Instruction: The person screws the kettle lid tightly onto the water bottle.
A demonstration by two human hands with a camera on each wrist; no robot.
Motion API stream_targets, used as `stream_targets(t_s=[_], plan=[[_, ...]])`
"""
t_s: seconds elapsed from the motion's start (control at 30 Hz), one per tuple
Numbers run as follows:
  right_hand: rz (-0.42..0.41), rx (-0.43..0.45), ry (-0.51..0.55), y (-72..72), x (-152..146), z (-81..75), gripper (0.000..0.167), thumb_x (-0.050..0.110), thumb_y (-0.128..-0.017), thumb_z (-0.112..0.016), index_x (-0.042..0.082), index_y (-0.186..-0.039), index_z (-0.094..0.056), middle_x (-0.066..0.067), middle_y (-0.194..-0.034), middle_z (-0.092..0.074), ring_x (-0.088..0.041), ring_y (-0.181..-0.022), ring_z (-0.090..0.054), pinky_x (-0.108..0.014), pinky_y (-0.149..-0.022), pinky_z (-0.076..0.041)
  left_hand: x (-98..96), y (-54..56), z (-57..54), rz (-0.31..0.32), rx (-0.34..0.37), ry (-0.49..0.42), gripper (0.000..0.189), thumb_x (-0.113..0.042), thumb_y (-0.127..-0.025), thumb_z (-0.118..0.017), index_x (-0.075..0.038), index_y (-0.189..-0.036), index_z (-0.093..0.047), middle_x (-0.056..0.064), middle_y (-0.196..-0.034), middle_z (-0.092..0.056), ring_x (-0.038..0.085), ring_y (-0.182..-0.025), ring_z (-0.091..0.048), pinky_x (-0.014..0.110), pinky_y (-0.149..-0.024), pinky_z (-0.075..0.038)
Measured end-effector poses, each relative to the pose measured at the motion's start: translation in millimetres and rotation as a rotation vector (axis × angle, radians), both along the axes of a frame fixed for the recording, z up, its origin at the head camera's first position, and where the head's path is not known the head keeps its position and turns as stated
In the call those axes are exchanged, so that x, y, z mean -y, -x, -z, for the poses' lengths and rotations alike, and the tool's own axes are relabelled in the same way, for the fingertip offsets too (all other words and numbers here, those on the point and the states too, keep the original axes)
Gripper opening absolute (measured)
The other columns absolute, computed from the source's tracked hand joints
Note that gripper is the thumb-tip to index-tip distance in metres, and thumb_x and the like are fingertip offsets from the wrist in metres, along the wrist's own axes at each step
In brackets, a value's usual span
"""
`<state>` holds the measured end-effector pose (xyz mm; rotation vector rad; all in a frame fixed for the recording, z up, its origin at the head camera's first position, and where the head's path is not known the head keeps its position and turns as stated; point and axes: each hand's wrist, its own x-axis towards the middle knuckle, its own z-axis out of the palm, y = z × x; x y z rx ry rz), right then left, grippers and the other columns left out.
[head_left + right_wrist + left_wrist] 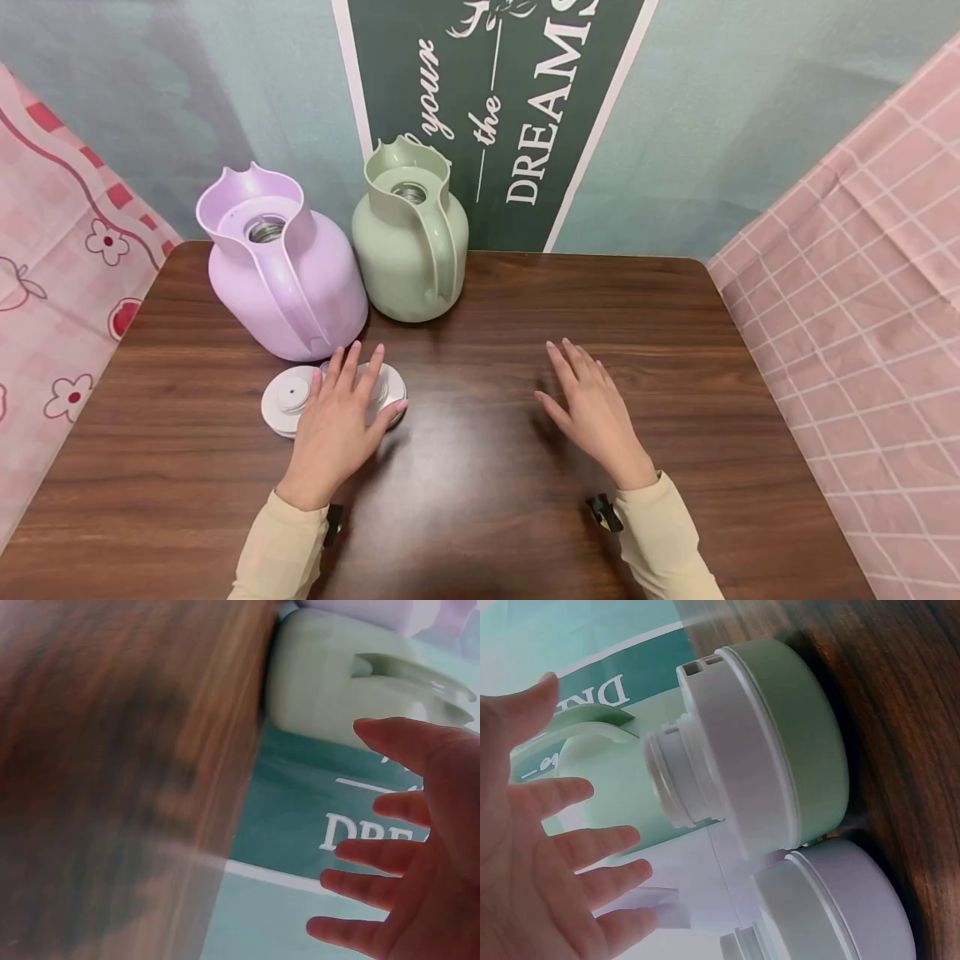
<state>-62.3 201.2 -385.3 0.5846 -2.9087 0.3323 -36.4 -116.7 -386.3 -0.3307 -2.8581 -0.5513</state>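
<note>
My left hand (333, 429) hovers with spread fingers over two jug lids, touching neither as far as the left wrist view shows. Both lids lie with their white undersides and round stoppers facing up. The right-hand lid has a green cap (802, 735); the left-hand one has a lilac cap (866, 900). Behind them stand a lilac vacuum jug (333, 275) and a pale green vacuum jug (382, 258), both upright with uncovered mouths. My right hand (592, 412) is held above the table to the right, fingers extended, holding nothing.
The dark wooden table (480, 517) ends at a blue-green cloth backdrop (675, 150) with a dark green lettered panel (465, 175). Pink patterned cloth (67, 333) hangs at the left, pink checked cloth (847, 292) at the right.
</note>
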Motion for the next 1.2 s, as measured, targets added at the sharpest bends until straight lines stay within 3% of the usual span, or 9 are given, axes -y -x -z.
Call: stream_targets(t_s=[0.3, 0.47, 0.67, 0.97, 1.2], plan=[[-0.076, -0.034, 0.006, 13.6, 17.7, -18.3, 0.060, 0.032, -0.084, -0.064, 0.002, -0.133, -0.045, -0.022, -0.130, -0.046, -0.037, -0.118, -0.043, -0.053, -0.092, -0.036, -1.0, 0.6, -3.6, 0.012, -0.092, -0.006, 0.072, -0.039, -0.075, -0.071, -0.006, -0.134, -0.044, 0.026, -0.130, -0.043, 0.042, -0.119, -0.039, 0.055, -0.097, -0.028], [-0.123, -0.035, 0.003, 24.9, 27.3, -31.4, 0.059, 0.031, -0.084, -0.064, 0.002, -0.132, -0.045, -0.021, -0.126, -0.050, -0.036, -0.115, -0.047, -0.050, -0.091, -0.039, -2.2, 1.2, -4.9, 0.012, -0.106, -0.008, 0.068, -0.033, -0.074, -0.073, -0.004, -0.130, -0.048, 0.027, -0.127, -0.045, 0.042, -0.117, -0.041, 0.053, -0.096, -0.030], [-0.181, 0.039, 0.035, 41.0, 40.4, -49.4, 0.056, 0.028, -0.085, -0.063, 0.002, -0.132, -0.046, -0.020, -0.126, -0.050, -0.033, -0.114, -0.049, -0.046, -0.090, -0.041, -3.9, 3.2, -7.8, 0.017, -0.129, -0.014, 0.058, -0.026, -0.074, -0.073, -0.001, -0.123, -0.054, 0.026, -0.122, -0.050, 0.040, -0.114, -0.043, 0.052, -0.096, -0.031], [-0.222, 0.166, 0.039, 64.0, 62.6, -79.6, 0.058, 0.027, -0.086, -0.062, 0.004, -0.135, -0.042, -0.016, -0.131, -0.047, -0.028, -0.120, -0.044, -0.043, -0.092, -0.039, -10.0, 0.1, -18.5, 0.043, -0.107, 0.002, 0.051, -0.025, -0.077, -0.072, 0.000, -0.119, -0.058, 0.022, -0.115, -0.056, 0.036, -0.111, -0.047, 0.053, -0.095, -0.033], [-0.263, 0.243, 0.034, 84.2, 81.6, -94.5, 0.061, 0.027, -0.087, -0.061, 0.002, -0.138, -0.036, -0.016, -0.133, -0.045, -0.027, -0.121, -0.043, -0.039, -0.098, -0.035, -11.9, 1.9, -16.5, 0.053, -0.141, 0.002, 0.049, -0.024, -0.077, -0.072, 0.002, -0.116, -0.059, 0.023, -0.112, -0.057, 0.037, -0.107, -0.049, 0.051, -0.090, -0.037]])
